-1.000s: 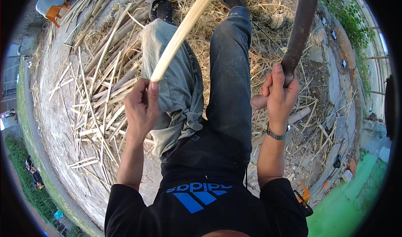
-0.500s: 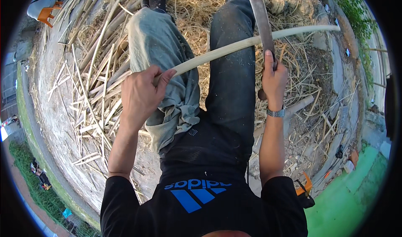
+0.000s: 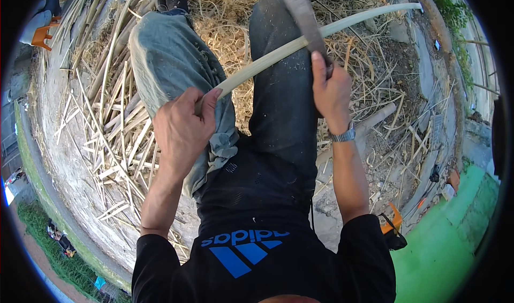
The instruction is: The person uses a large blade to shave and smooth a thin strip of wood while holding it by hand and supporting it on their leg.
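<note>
Left hand [image 3: 182, 129] wrapped around near end of pale peeled cane [image 3: 321, 32], thumb up over the stalk, fingers curled under; end pinned against grey cloth [image 3: 171, 73] draped over left thigh. Grip firm, nothing else held.

Long axis of cane: from left-hand grip up and away to the right, across the right thigh, slightly bowed, far tip well beyond the knee and free in the air above the straw litter [image 3: 225, 14].

Right hand [image 3: 332, 91] closed on handle of heavy dark blade [image 3: 302, 14]; index finger extended along the handle. Blade stands up from that fist and crosses the cane just above it, apparently touching the stalk's upper face; exact contact hard to tell from this angle.

Key relation: blade meets cane partway out from the left grip, nearer the right hand; most of the unsupported length lies beyond the blade.

Split canes [image 3: 115, 126] heaped left of the holding hand. Wristwatch [image 3: 342, 136] on right wrist.
</note>
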Available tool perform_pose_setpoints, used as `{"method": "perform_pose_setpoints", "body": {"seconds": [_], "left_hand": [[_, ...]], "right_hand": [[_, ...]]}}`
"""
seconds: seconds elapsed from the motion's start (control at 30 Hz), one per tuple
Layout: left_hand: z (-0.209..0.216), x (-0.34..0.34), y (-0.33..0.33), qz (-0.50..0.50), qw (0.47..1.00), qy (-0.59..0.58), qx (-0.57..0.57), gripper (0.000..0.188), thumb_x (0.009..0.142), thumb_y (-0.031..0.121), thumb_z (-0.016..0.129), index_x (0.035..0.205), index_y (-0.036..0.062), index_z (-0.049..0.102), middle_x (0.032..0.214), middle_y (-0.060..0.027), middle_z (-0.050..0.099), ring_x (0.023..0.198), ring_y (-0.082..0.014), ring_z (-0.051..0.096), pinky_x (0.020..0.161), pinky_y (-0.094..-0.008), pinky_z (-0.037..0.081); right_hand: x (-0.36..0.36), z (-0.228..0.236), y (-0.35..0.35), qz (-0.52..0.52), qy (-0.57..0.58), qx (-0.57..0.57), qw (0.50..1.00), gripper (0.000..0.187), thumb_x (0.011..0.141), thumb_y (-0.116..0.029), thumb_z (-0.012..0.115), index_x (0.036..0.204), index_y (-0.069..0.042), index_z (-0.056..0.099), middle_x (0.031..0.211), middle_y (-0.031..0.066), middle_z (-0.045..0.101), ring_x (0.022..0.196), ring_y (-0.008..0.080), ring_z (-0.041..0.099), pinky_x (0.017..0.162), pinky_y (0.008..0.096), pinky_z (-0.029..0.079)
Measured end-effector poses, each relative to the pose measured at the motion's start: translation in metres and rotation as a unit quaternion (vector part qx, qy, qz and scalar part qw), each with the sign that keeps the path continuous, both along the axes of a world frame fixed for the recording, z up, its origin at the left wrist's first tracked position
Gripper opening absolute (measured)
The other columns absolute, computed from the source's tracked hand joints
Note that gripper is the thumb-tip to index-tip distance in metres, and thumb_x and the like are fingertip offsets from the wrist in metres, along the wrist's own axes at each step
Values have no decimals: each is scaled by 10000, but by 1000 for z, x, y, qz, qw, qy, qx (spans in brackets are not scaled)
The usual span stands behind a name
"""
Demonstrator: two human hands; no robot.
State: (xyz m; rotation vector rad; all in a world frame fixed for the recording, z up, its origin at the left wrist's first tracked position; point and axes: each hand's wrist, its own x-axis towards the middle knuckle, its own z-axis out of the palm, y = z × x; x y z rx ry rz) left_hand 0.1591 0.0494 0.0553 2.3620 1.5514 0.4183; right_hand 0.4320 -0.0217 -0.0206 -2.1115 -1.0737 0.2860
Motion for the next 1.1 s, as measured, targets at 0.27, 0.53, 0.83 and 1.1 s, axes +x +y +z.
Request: {"method": "perform_pose_setpoints", "body": {"seconds": [0.27, 0.53, 0.83, 1.1], "left_hand": [[-6, -4, -4, 1, 1000, -7, 13, 356, 941, 311, 763, 735, 37, 670, 556, -125, 602, 458, -312, 573, 478, -396, 408], [-7, 6, 0, 6, 999, -36, 27, 366, 935, 324, 772, 741, 28, 679, 540, -123, 597, 450, -299, 569, 476, -384, 404], [-8, 7, -2, 20, 999, -39, -11, 379, 945, 336, 763, 746, 23, 683, 520, -105, 586, 428, -260, 544, 473, -368, 391], [-2, 7, -7, 62, 997, -10, -53, 409, 926, 364, 767, 702, 45, 643, 552, -130, 614, 505, -354, 629, 500, -425, 458]], "right_hand": [[18, -2, 11, -11, -46, 14, 999, 555, 1029, -458, 610, 743, 17, 647, 533, 133, 573, 491, 336, 582, 521, 440, 441], [27, -5, 17, 3, -78, 18, 997, 596, 1040, -478, 576, 721, 16, 670, 529, 143, 575, 480, 332, 583, 526, 452, 452], [18, -21, 11, 76, -54, 126, 988, 690, 1059, -523, 524, 618, 2, 594, 450, 81, 505, 398, 236, 495, 441, 378, 345], [20, -21, 6, 61, -71, 101, 991, 697, 1059, -523, 520, 624, 12, 625, 451, 89, 515, 393, 260, 510, 439, 409, 371]]}}
